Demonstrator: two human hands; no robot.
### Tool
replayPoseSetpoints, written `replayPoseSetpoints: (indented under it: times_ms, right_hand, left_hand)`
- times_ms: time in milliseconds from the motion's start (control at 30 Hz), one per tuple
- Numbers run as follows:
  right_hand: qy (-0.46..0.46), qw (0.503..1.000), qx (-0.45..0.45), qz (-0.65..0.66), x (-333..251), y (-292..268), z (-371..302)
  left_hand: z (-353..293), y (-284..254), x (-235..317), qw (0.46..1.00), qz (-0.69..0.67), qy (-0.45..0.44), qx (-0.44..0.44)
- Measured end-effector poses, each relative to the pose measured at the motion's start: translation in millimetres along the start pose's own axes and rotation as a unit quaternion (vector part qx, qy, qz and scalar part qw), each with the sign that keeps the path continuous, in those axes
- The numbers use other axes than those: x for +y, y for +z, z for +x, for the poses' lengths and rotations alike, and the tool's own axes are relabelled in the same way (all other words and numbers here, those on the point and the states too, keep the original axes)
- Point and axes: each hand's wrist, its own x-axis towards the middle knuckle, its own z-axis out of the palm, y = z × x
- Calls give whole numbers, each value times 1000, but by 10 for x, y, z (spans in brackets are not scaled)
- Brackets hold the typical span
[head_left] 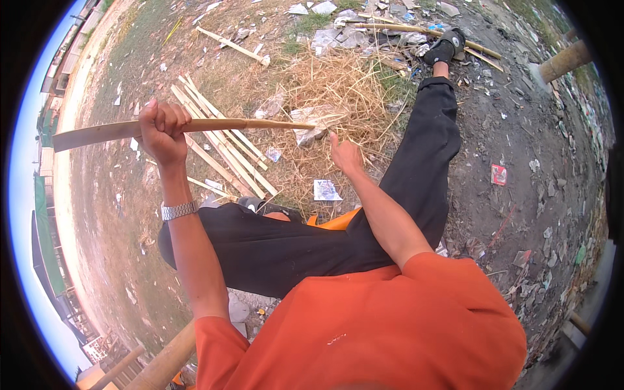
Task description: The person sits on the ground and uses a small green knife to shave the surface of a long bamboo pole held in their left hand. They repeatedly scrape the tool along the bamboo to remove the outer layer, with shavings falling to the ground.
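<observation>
My left hand (164,130) is closed around a long, flat bamboo strip (221,125), raised off the ground at the left. Its wide end sticks out past the fist, and its thin end points right toward my right hand (346,155). That hand is low over a heap of straw-like shavings (344,88), near the strip's tip. Its thumb points up and the other fingers look curled; what they hold, if anything, cannot be made out. A pale greyish piece (311,134) lies beside the strip's tip, its kind unclear.
Several split bamboo strips (224,146) lie left of the shavings. Farther off are a bamboo piece (233,45) and a pole (422,29) by my outstretched foot (446,47). Litter covers the dirt, including a red packet (498,174). A thick bamboo post (565,62) stands at right.
</observation>
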Motion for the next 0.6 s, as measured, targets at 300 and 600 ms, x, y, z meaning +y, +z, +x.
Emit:
replayPoseSetpoints:
  times_ms: [300, 600]
  right_hand:
    - [-58, 978, -136, 145, -388, 222, -148]
    - [-64, 995, -59, 46, -309, 479, 140]
  left_hand:
    - [-28, 27, -45, 1000, -8, 7, -14]
    - [85, 23, -40, 999, -29, 0, -21]
